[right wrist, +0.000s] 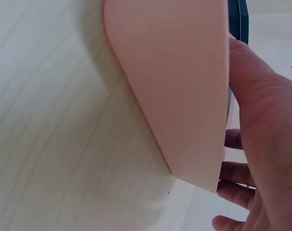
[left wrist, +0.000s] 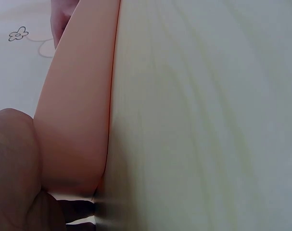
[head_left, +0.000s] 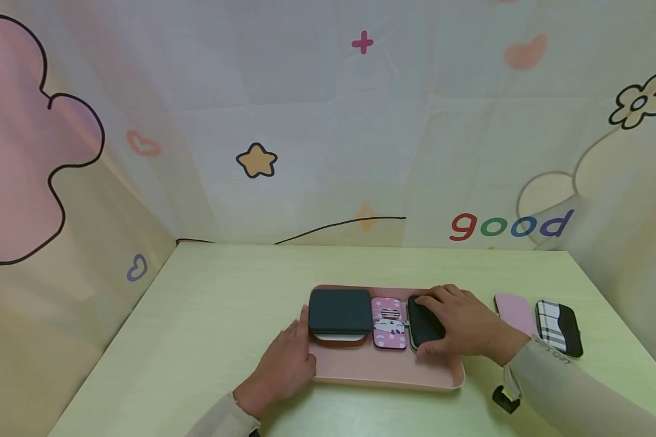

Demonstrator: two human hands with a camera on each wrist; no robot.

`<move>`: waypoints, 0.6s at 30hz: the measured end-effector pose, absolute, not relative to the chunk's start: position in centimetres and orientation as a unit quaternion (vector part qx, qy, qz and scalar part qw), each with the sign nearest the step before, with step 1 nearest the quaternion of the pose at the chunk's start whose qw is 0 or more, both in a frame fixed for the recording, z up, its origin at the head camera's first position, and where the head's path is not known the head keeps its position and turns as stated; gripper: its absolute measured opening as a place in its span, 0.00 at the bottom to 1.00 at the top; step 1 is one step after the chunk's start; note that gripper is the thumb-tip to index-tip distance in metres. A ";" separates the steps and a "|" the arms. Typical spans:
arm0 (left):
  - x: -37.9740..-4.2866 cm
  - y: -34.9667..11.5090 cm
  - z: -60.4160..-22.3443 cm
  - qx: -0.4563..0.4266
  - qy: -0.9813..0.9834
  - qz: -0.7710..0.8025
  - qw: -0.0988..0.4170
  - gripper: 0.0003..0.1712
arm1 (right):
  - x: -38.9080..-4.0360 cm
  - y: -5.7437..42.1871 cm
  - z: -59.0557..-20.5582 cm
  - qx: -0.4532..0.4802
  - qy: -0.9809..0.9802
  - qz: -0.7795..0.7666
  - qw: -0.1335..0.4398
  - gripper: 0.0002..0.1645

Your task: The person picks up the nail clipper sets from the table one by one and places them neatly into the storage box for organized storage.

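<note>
A shallow pink tray (head_left: 372, 367) sits on the table, its front wall filling much of both wrist views. My right hand (head_left: 459, 321) reaches over its right side, thumb and fingers pinching the edges of a flat dark rounded case (head_left: 426, 325). Left of that case lies a pink spotted case (head_left: 389, 337) with a cartoon picture. Farther left, a dark green flat case (head_left: 340, 311) rests on top of a white item (head_left: 339, 337) and a brown item (head_left: 341, 343). My left hand (head_left: 287, 358) lies against the tray's left end, fingers extended along the wall, thumb at the front corner.
Right of the tray, partly behind my right forearm, lie a plain pink flat case (head_left: 514, 309) and a black-and-white plaid case (head_left: 559, 328). A patterned curtain (head_left: 328, 121) hangs behind the pale wooden table (head_left: 197, 328) and along its sides.
</note>
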State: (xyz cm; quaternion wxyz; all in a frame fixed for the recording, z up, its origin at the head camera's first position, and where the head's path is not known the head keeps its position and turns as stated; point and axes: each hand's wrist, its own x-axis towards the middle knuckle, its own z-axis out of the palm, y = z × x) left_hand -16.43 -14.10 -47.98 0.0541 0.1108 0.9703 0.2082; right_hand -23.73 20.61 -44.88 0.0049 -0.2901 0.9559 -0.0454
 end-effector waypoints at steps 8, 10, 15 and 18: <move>-16.4 -14.1 -47.9 0.113 0.970 0.209 0.051 0.44 | -23.6 20.8 -45.0 -0.297 0.953 -0.054 0.003 0.62; -16.4 -14.1 -47.9 0.112 0.970 0.211 0.052 0.44 | -23.6 20.9 -45.0 -0.298 0.953 -0.057 0.005 0.61; -16.4 -14.1 -48.0 0.112 0.969 0.213 0.051 0.44 | -23.6 21.0 -45.1 -0.301 0.952 -0.058 0.010 0.61; -16.4 -14.1 -48.0 0.112 0.969 0.212 0.050 0.44 | -23.6 21.2 -45.1 -0.303 0.951 -0.060 0.013 0.60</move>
